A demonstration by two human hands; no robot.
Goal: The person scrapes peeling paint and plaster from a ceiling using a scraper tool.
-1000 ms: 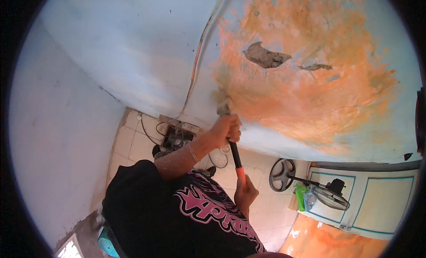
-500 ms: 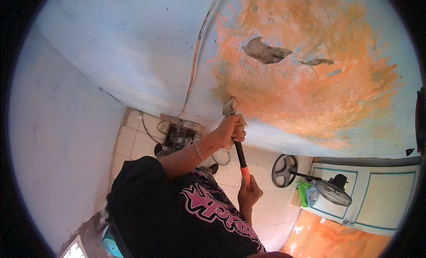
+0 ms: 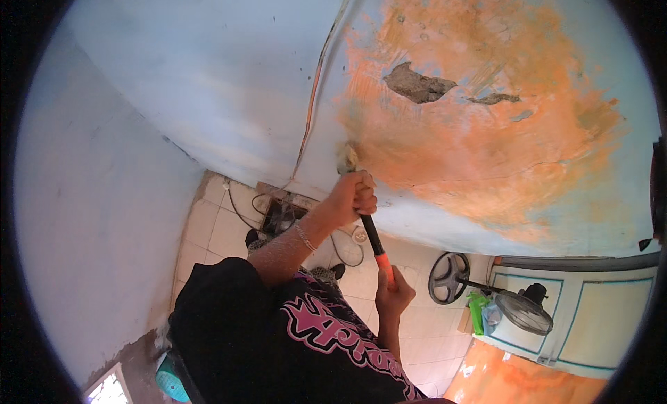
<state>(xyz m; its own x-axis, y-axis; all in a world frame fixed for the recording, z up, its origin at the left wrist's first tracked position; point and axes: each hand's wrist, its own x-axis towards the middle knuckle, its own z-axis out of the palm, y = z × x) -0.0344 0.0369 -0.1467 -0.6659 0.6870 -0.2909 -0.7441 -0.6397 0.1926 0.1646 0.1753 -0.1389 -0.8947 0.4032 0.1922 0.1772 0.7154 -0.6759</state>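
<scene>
Both of my hands are closed around a long-handled scraper (image 3: 374, 232) with a black and orange handle. My left hand (image 3: 353, 195) grips it high, just below the dull, pale head (image 3: 346, 158). Lower down, my right hand (image 3: 394, 293) wraps the orange end. The blurred head lies against the wall at the left border of a rough orange patch (image 3: 472, 140), where the pale blue paint (image 3: 229, 91) begins. Fingers partly hide the neck of the tool. Higher in the patch, a grey hole (image 3: 419, 83) shows broken plaster.
A thin cable (image 3: 316, 91) runs down the wall to the left. On the tiled floor are a dark boxy object (image 3: 281, 216) and a loose cord (image 3: 347, 251). A stand fan (image 3: 524, 310) stands at right, beside a green bag (image 3: 477, 312) and pale door panels (image 3: 615, 314).
The scraper head has shifted left and slightly up along the wall, with my left hand following it. My right hand has moved only a little. The view has shifted slightly.
</scene>
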